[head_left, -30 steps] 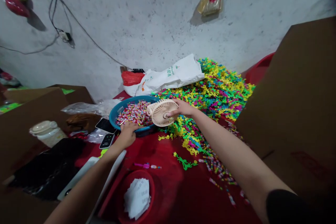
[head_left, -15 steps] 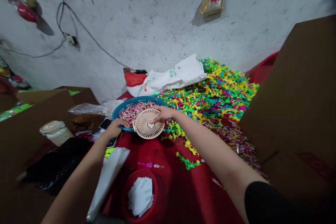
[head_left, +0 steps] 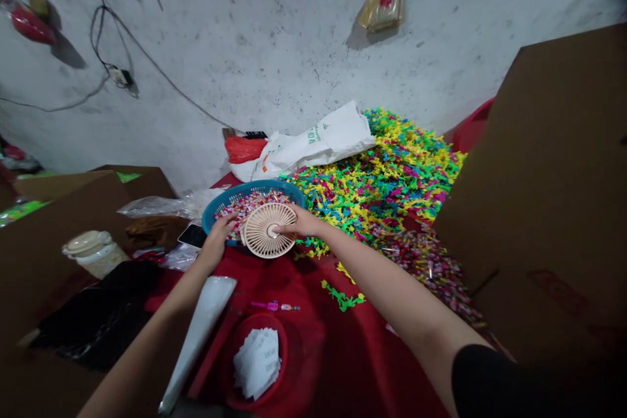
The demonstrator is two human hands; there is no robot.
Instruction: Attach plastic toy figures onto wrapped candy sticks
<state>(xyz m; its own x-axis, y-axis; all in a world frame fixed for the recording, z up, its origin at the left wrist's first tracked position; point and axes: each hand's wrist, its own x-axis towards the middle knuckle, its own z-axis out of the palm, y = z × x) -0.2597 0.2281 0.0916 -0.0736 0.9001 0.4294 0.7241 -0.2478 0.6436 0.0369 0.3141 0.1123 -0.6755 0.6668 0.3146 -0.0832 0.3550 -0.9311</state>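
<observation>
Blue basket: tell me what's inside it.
The blue plastic basket is filled with small pink-and-white wrapped pieces. The cream handheld fan, held by the right hand, covers its near part, so what lies beneath cannot be seen.

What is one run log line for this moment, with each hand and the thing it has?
left hand: at rim of basket | right hand: holding fan | basket contents: wrapped candies
</observation>
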